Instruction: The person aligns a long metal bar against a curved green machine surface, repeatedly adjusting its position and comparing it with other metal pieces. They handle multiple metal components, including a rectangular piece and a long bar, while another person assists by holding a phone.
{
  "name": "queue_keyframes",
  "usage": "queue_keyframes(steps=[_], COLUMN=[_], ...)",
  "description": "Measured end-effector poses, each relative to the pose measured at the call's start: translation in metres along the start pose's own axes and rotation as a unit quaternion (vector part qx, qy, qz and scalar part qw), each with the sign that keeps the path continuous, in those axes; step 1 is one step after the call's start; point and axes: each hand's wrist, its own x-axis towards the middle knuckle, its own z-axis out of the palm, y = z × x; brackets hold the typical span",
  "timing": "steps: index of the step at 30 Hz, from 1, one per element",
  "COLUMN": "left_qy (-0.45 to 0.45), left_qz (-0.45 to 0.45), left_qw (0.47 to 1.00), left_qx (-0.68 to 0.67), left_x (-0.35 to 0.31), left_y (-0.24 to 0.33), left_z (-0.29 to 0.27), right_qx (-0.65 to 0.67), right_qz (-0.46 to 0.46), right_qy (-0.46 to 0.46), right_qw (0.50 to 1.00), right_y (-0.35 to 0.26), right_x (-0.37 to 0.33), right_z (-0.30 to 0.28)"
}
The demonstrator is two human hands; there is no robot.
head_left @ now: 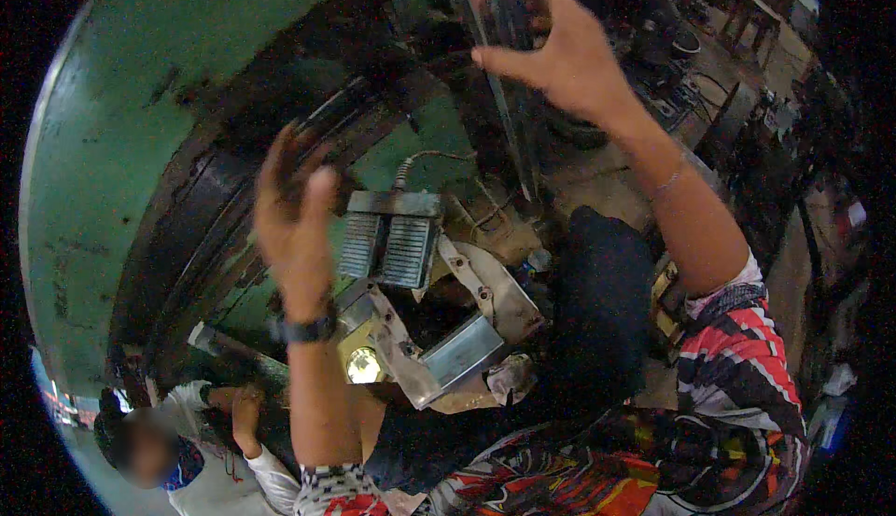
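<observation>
Right hand (579, 63) at the clear panel (511, 133), left hand (294, 222) well apart from it.
The panel stands in the upper middle, its long axis running down and slightly rightward; the right hand is much nearer, thumb and curved fingers spread at its upper part, whether touching cannot be told. The left fingers, blurred, are loosely bent and parted, with nothing visible in them, left of the ribbed pedal (408, 245).

In front of me, both forearms (324, 390) are stretching forward; the left grip (297, 231) is curving loosely, thumb (321, 189) standing apart, while the right grip (576, 61) is hanging farther out, gaping wide.
</observation>
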Motion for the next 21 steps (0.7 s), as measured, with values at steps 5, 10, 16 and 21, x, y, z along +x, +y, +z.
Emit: queue_keyframes(steps=[5,10,16,21], left_qy=[0.171,0.217,0.168,0.165], left_qz=[0.010,-0.020,-0.089,-0.124], left_qw=[0.978,0.959,0.969,0.969], left_qx=[0.116,0.180,0.159,0.137], left_x=[-0.053,-0.115,-0.123,-0.128], left_y=[-0.020,-0.090,-0.089,-0.085], left_z=[-0.105,-0.170,-0.150,-0.136], right_qx=[-0.015,0.018,-0.014,-0.089], right_qz=[0.119,0.129,0.242,0.242], right_qy=[-0.075,-0.163,-0.189,-0.238], right_qw=[0.990,0.978,0.952,0.937], right_y=[0.097,0.168,0.190,0.197], right_x=[-0.067,-0.135,-0.191,-0.200], right_z=[0.050,0.075,0.076,0.085])
